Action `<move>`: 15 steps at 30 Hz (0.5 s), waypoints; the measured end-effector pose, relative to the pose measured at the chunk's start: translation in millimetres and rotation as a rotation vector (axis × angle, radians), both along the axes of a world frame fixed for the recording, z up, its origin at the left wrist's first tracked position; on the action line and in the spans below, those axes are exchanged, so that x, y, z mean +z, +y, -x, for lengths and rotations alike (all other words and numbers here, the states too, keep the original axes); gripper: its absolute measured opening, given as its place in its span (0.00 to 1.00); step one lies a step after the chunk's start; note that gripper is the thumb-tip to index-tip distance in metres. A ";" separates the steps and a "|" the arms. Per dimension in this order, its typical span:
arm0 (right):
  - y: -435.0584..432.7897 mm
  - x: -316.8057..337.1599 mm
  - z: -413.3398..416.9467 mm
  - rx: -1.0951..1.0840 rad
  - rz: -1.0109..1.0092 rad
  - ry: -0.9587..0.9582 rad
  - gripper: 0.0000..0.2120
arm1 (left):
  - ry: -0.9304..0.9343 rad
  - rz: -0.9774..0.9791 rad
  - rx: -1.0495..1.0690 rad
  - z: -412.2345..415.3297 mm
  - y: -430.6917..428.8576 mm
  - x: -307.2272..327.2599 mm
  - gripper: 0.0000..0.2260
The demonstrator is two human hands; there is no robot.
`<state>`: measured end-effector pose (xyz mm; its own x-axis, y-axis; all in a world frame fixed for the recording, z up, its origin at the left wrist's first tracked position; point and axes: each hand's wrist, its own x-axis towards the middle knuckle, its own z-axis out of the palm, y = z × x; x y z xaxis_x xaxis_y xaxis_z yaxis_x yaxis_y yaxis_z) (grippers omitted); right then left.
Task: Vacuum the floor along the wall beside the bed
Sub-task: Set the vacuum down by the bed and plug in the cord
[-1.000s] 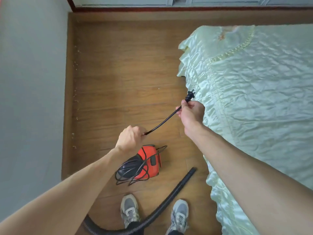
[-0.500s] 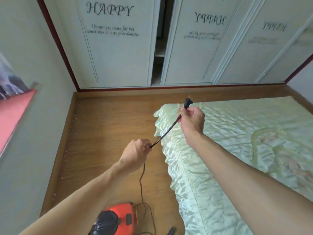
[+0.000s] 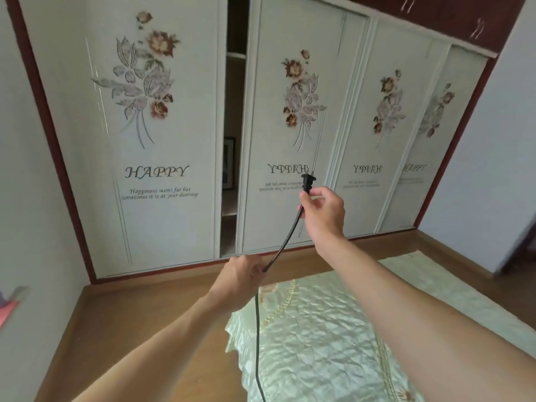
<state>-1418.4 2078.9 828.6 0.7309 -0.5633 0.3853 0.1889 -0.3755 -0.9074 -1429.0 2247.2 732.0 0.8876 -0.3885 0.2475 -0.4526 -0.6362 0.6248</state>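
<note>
**Plug held high, cord stretched between both hands**

Wardrobe doors (image 3: 162,134) fill the background, pale panels printed with flowers and the word HAPPY, framed in dark red trim, with a narrow gap (image 3: 233,140) between the first two panels showing shelves inside. Below them runs the wooden floor (image 3: 139,320), and the bed (image 3: 319,338) with its shiny pale-green quilted cover pushes in from the lower right.

Up front, it's all about the black power cord (image 3: 285,242). The right hand (image 3: 323,211) is raised in front of the second door, fingers curled tight around the cord just below the plug (image 3: 308,182), which sticks up above the fist with its prongs pointing up towards the wardrobe. That arm reaches in long from the lower right, forearm straight, wrist slightly bent.

From there the cord slopes down and left to the left hand (image 3: 242,275), which sits lower, over the near corner of the bed. It's closed around the cord too, knuckles up, arm extended from the lower left. The hands are apart, the stretch of cord between them drawn nearly straight.

Below the left hand the cord drops straight down across the edge of the bed cover and runs out of the bottom of the picture. The grey wall (image 3: 34,198) stands along the left side of the floor strip.
</note>
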 end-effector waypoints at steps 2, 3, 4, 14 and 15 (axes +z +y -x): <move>-15.1 34.2 10.4 -0.017 0.021 -0.038 0.04 | -0.031 0.017 -0.040 -0.1 -16.4 28.7 0.04; -22.6 50.3 16.1 -0.022 0.038 -0.053 0.04 | -0.045 0.023 -0.062 1.9 -25.0 43.3 0.04; -29.9 65.7 22.1 -0.028 0.051 -0.065 0.04 | -0.057 0.030 -0.083 4.3 -33.5 57.5 0.04; -75.8 154.4 95.2 -0.383 0.127 -0.143 0.04 | -0.100 0.116 -0.375 32.1 -100.1 137.2 0.05; -79.2 158.1 103.1 -0.427 0.126 -0.139 0.04 | -0.094 0.120 -0.414 38.6 -107.0 139.3 0.05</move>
<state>-1521.6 1999.6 986.7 0.3804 -0.7449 0.5481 0.1099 -0.5520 -0.8266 -1467.6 2140.3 871.3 0.6347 -0.6702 0.3847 -0.7126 -0.3149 0.6269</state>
